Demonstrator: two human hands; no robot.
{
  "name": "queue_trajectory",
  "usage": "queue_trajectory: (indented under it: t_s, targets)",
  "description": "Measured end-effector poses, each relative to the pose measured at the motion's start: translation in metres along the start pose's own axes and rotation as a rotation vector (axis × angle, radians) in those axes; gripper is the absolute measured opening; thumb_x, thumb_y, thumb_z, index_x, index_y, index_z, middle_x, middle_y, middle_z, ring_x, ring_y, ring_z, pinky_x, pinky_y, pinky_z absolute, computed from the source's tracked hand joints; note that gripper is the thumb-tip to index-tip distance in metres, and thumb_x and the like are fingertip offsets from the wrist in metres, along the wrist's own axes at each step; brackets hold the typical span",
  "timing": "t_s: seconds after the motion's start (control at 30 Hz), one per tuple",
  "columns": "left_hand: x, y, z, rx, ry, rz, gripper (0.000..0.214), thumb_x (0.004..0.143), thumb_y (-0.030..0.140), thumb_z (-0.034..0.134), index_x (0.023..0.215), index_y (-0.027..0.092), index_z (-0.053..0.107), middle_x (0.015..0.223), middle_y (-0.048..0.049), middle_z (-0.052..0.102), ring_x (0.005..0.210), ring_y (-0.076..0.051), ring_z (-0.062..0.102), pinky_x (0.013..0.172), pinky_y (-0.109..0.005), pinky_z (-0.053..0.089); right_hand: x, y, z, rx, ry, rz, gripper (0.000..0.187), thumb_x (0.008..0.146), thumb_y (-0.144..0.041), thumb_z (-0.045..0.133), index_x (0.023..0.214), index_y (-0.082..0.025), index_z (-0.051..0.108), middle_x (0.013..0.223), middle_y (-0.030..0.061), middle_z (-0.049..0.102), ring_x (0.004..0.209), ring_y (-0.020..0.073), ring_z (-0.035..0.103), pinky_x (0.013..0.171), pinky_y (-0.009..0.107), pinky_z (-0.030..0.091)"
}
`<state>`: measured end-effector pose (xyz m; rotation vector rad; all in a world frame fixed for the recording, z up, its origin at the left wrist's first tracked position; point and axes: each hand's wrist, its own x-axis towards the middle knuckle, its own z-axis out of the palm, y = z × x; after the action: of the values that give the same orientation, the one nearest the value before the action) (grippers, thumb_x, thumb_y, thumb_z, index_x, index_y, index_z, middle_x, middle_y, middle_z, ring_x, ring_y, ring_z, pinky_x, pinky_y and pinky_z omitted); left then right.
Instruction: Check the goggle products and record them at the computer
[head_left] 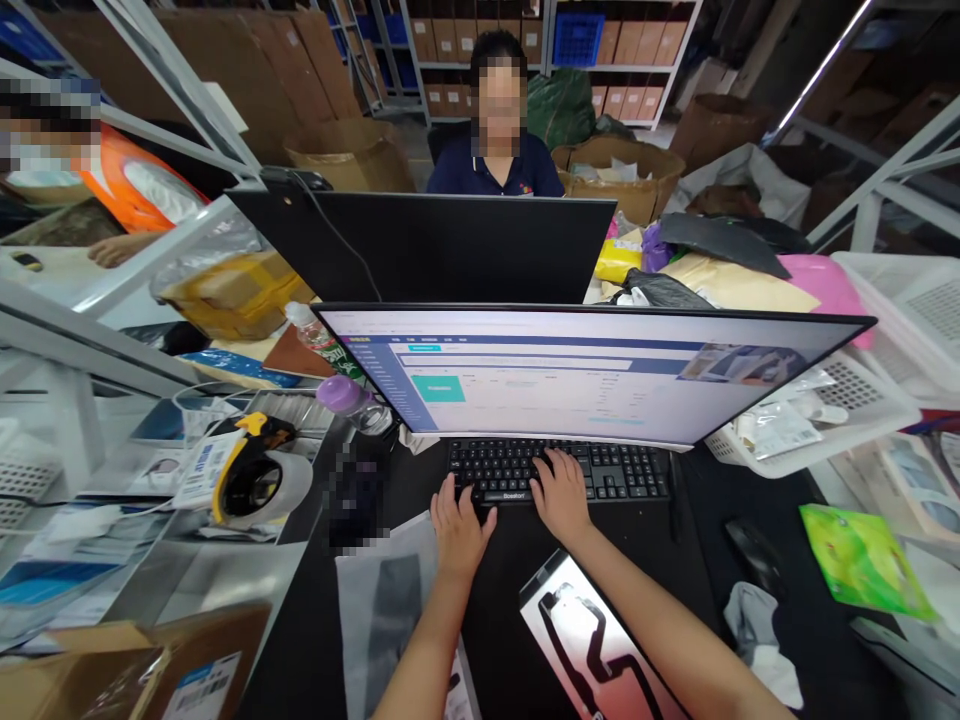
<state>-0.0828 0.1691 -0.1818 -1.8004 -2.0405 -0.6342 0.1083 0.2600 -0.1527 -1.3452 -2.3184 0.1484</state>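
Both hands rest at a black keyboard (626, 470) below a wide lit monitor (525, 385). My left hand (459, 525) lies at the keyboard's lower left edge, fingers spread, holding nothing. On the keys near the middle sits my right hand (562, 495), its fingers apart and slightly bent. A flat box with a black strap-like shape printed on it (592, 640) lies beneath my right forearm. Under my left forearm is a translucent plastic bag (379, 600). A black mouse (754, 555) stands to the right, beyond my right arm.
A tape dispenser (259, 480) and a purple-capped bottle (356, 405) stand at left. White baskets (847, 430) and a green packet (862, 560) are at right. A second monitor (450, 245) backs onto mine, with a person (495, 175) behind it. Another person's orange sleeve (131, 180) shows far left.
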Motion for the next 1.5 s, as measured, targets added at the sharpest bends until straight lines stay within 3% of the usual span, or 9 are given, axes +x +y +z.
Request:
queue_trajectory:
  t_s: [0.4,0.7,0.77,0.9,1.0,1.17,1.3,1.4,1.5]
  targets:
    - [-0.001,-0.001,0.002,-0.008,0.022,-0.007,0.046,0.095,0.036,0.058,0.126,0.004,0.054,0.14,-0.0307,0.046,0.134,-0.04,0.046,0.11,-0.061,0.041,0.005,-0.002,-0.001,0.021,-0.002,0.009,0.031,0.099,-0.028,0.05,0.124,-0.019,0.066,0.137,0.0158,0.057,0.132,0.0337,0.043,0.115,0.056,0.032]
    - [-0.001,-0.001,0.004,-0.014,-0.008,-0.022,0.044,0.095,0.035,0.058,0.124,0.001,0.056,0.141,-0.0311,0.046,0.133,-0.04,0.046,0.111,-0.061,0.04,-0.006,0.003,0.002,0.095,0.079,-0.013,0.019,0.098,-0.027,0.05,0.101,-0.015,0.066,0.126,0.0168,0.061,0.121,0.0293,0.051,0.112,0.051,0.038]
    - [-0.001,-0.001,0.004,-0.016,-0.017,-0.035,0.043,0.095,0.035,0.057,0.124,0.003,0.057,0.142,-0.03,0.046,0.133,-0.04,0.047,0.111,-0.06,0.04,-0.011,0.006,0.004,0.095,0.103,-0.028,0.021,0.096,-0.026,0.053,0.108,-0.014,0.063,0.128,0.018,0.06,0.125,0.0306,0.049,0.113,0.053,0.036]
    - [0.0,0.0,0.003,-0.021,-0.037,-0.054,0.042,0.096,0.035,0.057,0.124,0.004,0.057,0.142,-0.0288,0.047,0.132,-0.039,0.048,0.111,-0.058,0.04,-0.018,0.014,0.0,0.066,0.138,-0.03,0.043,0.094,-0.031,0.059,0.133,-0.014,0.052,0.14,0.0194,0.054,0.135,0.0341,0.042,0.116,0.061,0.03]
    - [0.001,0.0,0.003,-0.024,-0.045,-0.061,0.042,0.095,0.034,0.056,0.124,0.003,0.058,0.141,-0.0289,0.048,0.13,-0.039,0.049,0.109,-0.057,0.043,-0.028,0.024,-0.011,0.038,0.133,-0.057,0.041,0.096,-0.032,0.058,0.133,-0.016,0.053,0.139,0.0175,0.055,0.134,0.033,0.045,0.115,0.057,0.035]
    - [0.0,-0.001,0.004,-0.028,-0.058,-0.073,0.041,0.096,0.034,0.054,0.123,0.003,0.059,0.139,-0.0298,0.05,0.127,-0.04,0.052,0.102,-0.055,0.049,-0.069,0.062,-0.046,-0.019,0.193,0.022,0.032,0.096,-0.022,0.05,0.126,-0.015,0.056,0.132,0.0187,0.057,0.125,0.0342,0.051,0.106,0.058,0.042]
    - [0.0,0.0,0.001,-0.021,-0.064,-0.073,0.039,0.096,0.033,0.054,0.122,0.004,0.061,0.138,-0.0287,0.053,0.127,-0.038,0.054,0.104,-0.053,0.048,-0.128,0.12,-0.09,-0.172,0.252,0.203,0.032,0.095,-0.029,0.051,0.121,-0.013,0.06,0.127,0.021,0.059,0.117,0.0366,0.055,0.1,0.057,0.046]
    - [0.0,0.003,-0.003,-0.004,-0.058,-0.099,0.04,0.097,0.033,0.052,0.122,0.003,0.061,0.138,-0.0295,0.053,0.128,-0.038,0.054,0.107,-0.057,0.045,-0.175,0.169,-0.119,-0.269,0.304,0.334,0.042,0.094,-0.038,0.048,0.123,-0.009,0.059,0.126,0.0259,0.058,0.119,0.0413,0.055,0.099,0.059,0.047]
    - [-0.001,0.008,-0.009,0.004,-0.054,-0.125,0.044,0.098,0.036,0.05,0.126,0.004,0.06,0.14,-0.0292,0.053,0.13,-0.039,0.054,0.11,-0.06,0.041,-0.206,0.206,-0.132,-0.277,0.241,0.341,0.055,0.094,-0.049,0.045,0.13,-0.009,0.055,0.13,0.0262,0.056,0.12,0.043,0.056,0.097,0.059,0.05]
